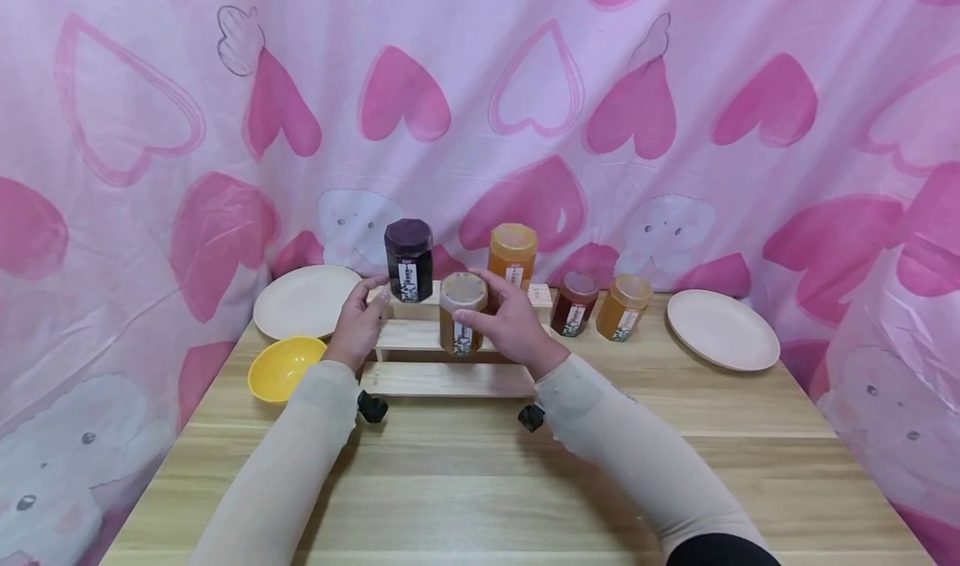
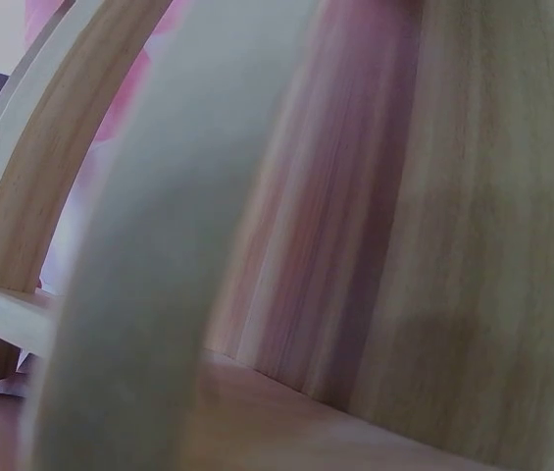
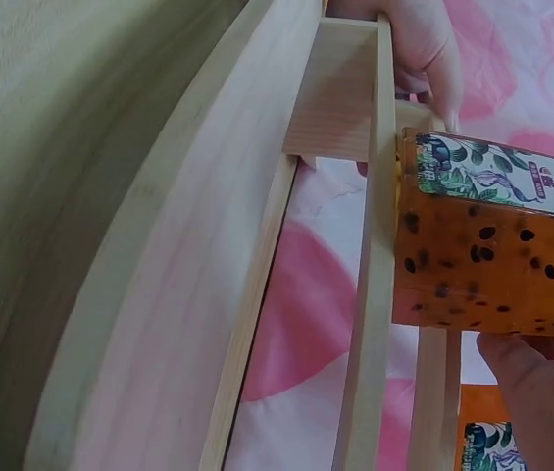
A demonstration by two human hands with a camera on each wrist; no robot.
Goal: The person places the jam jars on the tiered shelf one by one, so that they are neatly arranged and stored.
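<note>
A stepped wooden rack (image 1: 450,380) stands in the middle of the table. On its middle step is an amber seeded jar (image 1: 462,314) with a beige lid, and my right hand (image 1: 513,323) curls round it from the right. The right wrist view shows this jar (image 3: 492,265) close up against a rack slat (image 3: 375,294), with my thumb (image 3: 536,378) below it. My left hand (image 1: 360,320) holds the rack's left end, fingers over the top step beside a dark purple jar (image 1: 408,259). An orange jar (image 1: 512,255) also stands on the top step. The left wrist view is blurred wood (image 2: 453,245).
A dark red jar (image 1: 574,303) and an amber jar (image 1: 623,307) stand on the table right of the rack. Beige plates lie at back left (image 1: 306,301) and right (image 1: 722,329), a yellow bowl (image 1: 285,368) at left. Pink heart cloth surrounds the table.
</note>
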